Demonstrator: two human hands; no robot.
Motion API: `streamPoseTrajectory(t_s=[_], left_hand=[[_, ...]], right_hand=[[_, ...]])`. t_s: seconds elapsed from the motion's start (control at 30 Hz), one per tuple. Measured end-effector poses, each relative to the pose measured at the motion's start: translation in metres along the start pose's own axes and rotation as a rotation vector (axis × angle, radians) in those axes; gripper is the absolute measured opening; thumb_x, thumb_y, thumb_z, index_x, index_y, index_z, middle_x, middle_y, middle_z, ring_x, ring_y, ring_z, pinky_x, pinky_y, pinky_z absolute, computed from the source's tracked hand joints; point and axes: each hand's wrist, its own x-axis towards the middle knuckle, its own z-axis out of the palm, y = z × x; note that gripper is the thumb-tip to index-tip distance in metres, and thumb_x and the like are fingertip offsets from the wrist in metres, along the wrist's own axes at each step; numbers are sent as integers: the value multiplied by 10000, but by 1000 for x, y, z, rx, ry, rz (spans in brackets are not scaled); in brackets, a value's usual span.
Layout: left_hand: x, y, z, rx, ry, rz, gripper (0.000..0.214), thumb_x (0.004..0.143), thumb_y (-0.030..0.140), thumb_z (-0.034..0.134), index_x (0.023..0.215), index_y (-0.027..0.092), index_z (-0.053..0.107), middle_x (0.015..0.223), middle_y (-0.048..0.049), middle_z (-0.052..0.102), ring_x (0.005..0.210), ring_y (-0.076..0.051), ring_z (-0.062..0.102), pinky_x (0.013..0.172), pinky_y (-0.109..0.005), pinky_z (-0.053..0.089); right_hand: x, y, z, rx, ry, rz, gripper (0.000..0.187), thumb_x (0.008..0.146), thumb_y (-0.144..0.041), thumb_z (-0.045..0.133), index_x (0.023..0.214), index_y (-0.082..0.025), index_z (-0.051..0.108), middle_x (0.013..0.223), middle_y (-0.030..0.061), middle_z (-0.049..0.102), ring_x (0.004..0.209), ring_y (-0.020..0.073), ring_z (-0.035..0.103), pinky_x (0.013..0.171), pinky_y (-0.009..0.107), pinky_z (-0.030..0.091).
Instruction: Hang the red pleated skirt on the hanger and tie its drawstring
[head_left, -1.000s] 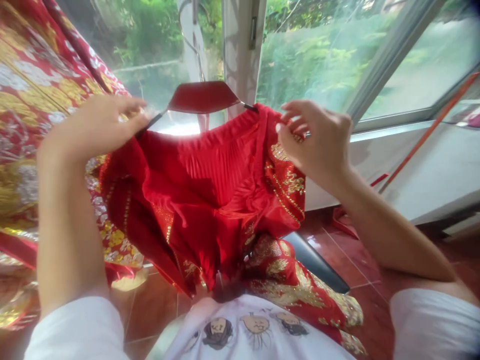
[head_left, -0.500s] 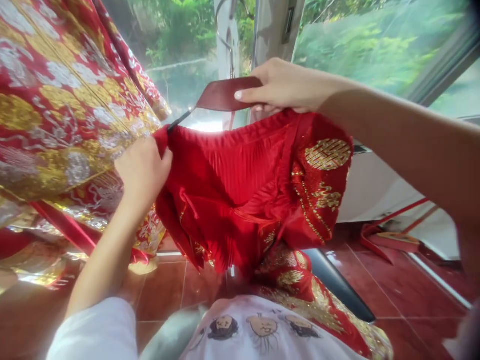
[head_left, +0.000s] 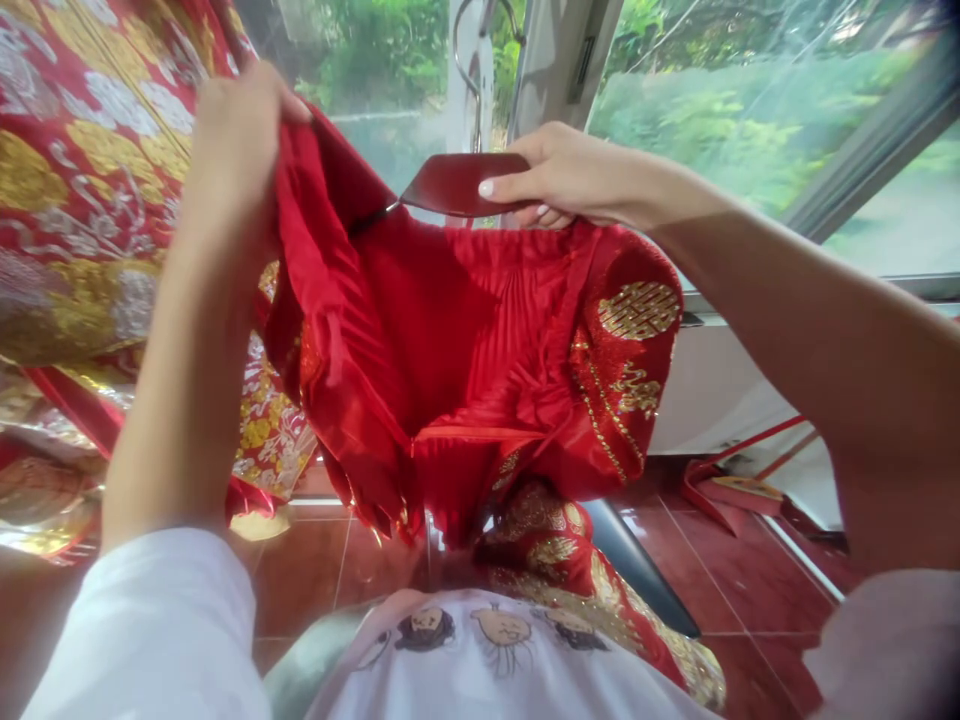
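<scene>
A red dress (head_left: 435,320) with gold embroidery and a pleated red lining hangs spread before me, its inside facing me. My right hand (head_left: 551,180) grips a dark red hanger (head_left: 454,185) with the thumb in front and the fingers behind. The hanger's metal hook (head_left: 476,95) points up. Higher up on the left, my left hand (head_left: 236,150) is closed on the dress's upper edge and pulls it up beside the hanger's thin dark arm (head_left: 375,215). The left fingertips are hidden behind the cloth. Lower gold-patterned folds (head_left: 600,570) trail down beside my lap.
On the left hangs another red garment (head_left: 97,200) with gold and silver embroidery. Windows (head_left: 712,130) with greenery outside stand ahead. A black padded piece (head_left: 645,570) lies under the folds. A red-strapped item (head_left: 735,490) rests on the tiled floor (head_left: 300,580) at right.
My left hand has moved up and left, lifting the dress's left edge and opening its top wider. My right hand keeps hold of the hanger. The view has shifted slightly.
</scene>
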Motion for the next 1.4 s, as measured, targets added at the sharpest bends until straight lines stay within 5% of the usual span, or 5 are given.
streamPoseTrajectory(t_s=[0.17,0.33,1.0,1.23,1.4], left_hand=[[-27,-9,13,-49,-469,184,384,795,453,545,558,151,552,514,-13,516,496,-112,482,544,-279,390],[-30,-37,12,214,59,474,314,862,426,476,928,161,632,943,-67,645,942,-223,600,905,-336,436],[-57,-79,33,491,44,182,334,948,441,342,1007,179,540,952,-110,631,877,-284,598,734,-323,387],[-2,-68,7,160,-375,413,509,805,585,516,1104,188,628,1043,-47,656,856,-186,548,788,-259,406],[7,-65,25,-21,-329,469,382,887,484,454,651,196,540,617,17,432,626,-132,343,660,-262,354]], right_hand=[[-5,-3,5,-245,160,-84,274,940,-368,535,987,-111,619,722,-8,567,601,37,421,577,187,349],[-38,26,1,-368,462,-146,312,903,-312,581,1156,-144,649,969,53,668,766,83,531,782,225,432],[-51,121,-19,254,278,163,339,981,-250,391,675,-154,500,611,3,522,536,56,405,567,241,348],[-65,102,-16,-11,260,-196,569,805,-150,651,1360,-130,528,1331,117,561,1132,111,567,958,243,429],[-65,96,-2,-184,402,-215,210,856,-205,608,1002,-95,711,950,59,683,809,88,577,792,227,457]])
